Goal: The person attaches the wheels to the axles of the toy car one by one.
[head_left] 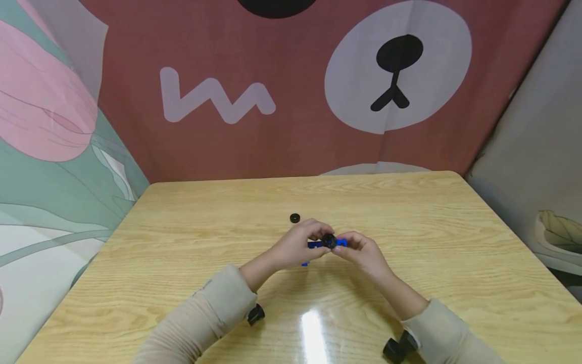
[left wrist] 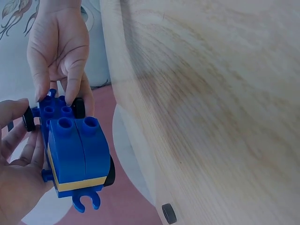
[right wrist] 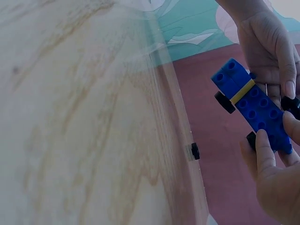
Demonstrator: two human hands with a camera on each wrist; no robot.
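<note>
Above the table, a blue toy car (left wrist: 77, 145) built of studded bricks, with a yellow stripe and a hook at one end, is between both hands. My left hand (head_left: 302, 245) pinches a black wheel (left wrist: 29, 119) between thumb and fingertips, at the end of a side peg. My right hand (head_left: 364, 253) grips the car's studded end with thumb and fingers. Two more black wheels sit on the car's opposite side, one of them (right wrist: 225, 102) near the yellow stripe. On the left hand's side, a blue peg (left wrist: 47, 175) near the hook carries no wheel.
A loose black wheel (head_left: 294, 218) lies on the wooden table (head_left: 204, 217) beyond the hands. Black wrist devices (head_left: 256, 314) hang below both sleeves. A brown patterned cloth (head_left: 300, 141) hangs behind the table's far edge.
</note>
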